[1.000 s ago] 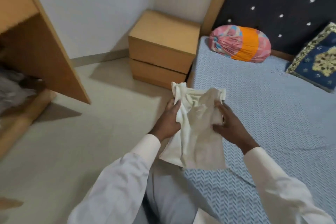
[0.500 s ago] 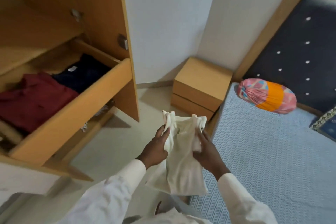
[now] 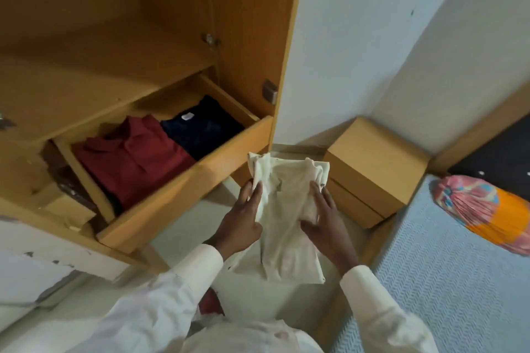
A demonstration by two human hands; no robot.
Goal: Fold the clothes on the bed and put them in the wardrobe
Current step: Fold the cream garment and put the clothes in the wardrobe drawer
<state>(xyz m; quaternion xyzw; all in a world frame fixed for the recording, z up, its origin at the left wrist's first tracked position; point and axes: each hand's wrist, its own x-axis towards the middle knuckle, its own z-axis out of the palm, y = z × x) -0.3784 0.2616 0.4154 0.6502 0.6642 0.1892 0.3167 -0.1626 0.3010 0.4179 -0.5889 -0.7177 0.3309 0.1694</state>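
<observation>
Fingers of the left hand pinched the left edge of a folded cream cotton shirt, while the right hand gripped its right side. Both hands faced each other, holding it hanging just beside the open wooden wardrobe drawer. In the drawer a folded navy top bore a small white label, too small to read.

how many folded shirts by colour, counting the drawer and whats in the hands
Maroon shirt, in the drawer: 1
Navy shirt, in the drawer: 1
Cream shirt, held between left hand and right hand: 1
Total: 3
</observation>
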